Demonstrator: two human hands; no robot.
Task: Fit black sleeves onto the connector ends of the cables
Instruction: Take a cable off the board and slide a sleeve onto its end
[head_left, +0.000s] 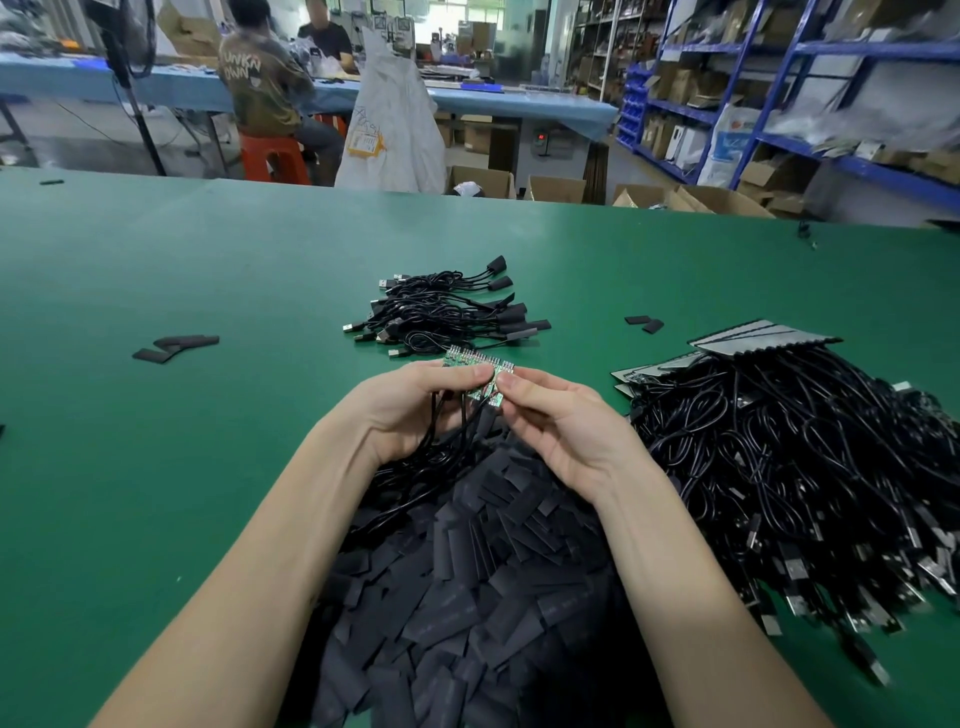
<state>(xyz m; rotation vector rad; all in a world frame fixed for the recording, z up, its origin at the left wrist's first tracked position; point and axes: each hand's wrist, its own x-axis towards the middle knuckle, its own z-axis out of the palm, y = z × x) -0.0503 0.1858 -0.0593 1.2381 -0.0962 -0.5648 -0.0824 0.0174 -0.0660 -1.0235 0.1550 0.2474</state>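
Green board strip (480, 366) lies crosswise, hands (524, 410) pinching.

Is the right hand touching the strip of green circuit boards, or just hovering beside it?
Touching. The head view shows the right hand pinching the green circuit boards between thumb and fingertips, no gap visible; the left hand grips them too.

A green table (208, 467) carries everything. A heap of black sleeves (467, 587) lies under the wrists. Right of the right hand (561, 426) sprawls a big pile of unsleeved cables (810, 467). Beyond the hands rests a small bundle of sleeved cables (447, 306). Far left of the left hand (410, 410) lie a few loose sleeves (174, 348).
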